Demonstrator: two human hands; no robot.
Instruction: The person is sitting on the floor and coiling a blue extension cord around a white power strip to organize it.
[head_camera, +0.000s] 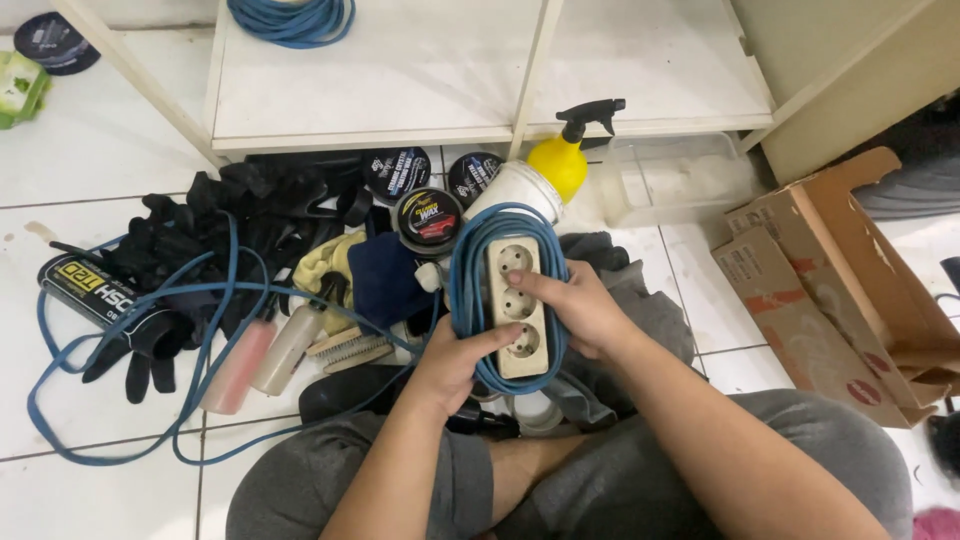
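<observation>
The cream power strip (518, 308), wrapped in its coiled blue cable (463, 290), is held above the person's lap. The left hand (452, 362) clasps its lower end, thumb on its face; the right hand (578, 306) grips its right side. Black gloves (255, 215) and a yellow spray bottle (563, 155) lie on the floor (60, 490).

A white tiled floor (90, 180) is seen strewn with gear: black gloves (250, 215), a loose blue cable (120, 330), a black can (95, 290), round tins (428, 220), a yellow spray bottle (562, 160) and a torn cardboard box (830, 290). A second blue cable coil (292, 20) is kept on a white shelf (400, 90).
</observation>
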